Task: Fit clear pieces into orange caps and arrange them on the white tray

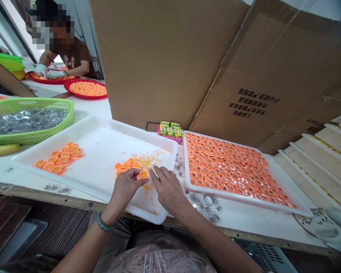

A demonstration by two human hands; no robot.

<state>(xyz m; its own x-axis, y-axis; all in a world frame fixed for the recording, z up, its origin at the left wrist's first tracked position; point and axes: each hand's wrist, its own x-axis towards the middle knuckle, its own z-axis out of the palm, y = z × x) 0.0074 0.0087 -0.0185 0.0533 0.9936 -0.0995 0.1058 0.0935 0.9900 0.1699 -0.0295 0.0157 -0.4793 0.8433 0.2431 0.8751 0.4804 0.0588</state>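
Between thumb and fingers, my left hand grips a small round orange cup, tilted toward me, with yellow bits inside. Close to its right side is my right hand, fingers stretched out and slightly apart; its thumb is mostly hidden. Both hands are over the right end of a white tray. Loose yellow bits lie scattered on the tray around and beyond my fingers. Beside my left hand sits a small group of orange cups, partly covered by it. Another cluster of orange cups rests at the tray's left.
A second white tray holds rows of orange discs under clear covers. Clear domed pieces lie between the trays. Beyond stand a pink basket of small boxes and tall cardboard. Left are a green basket and a gloved co-worker.
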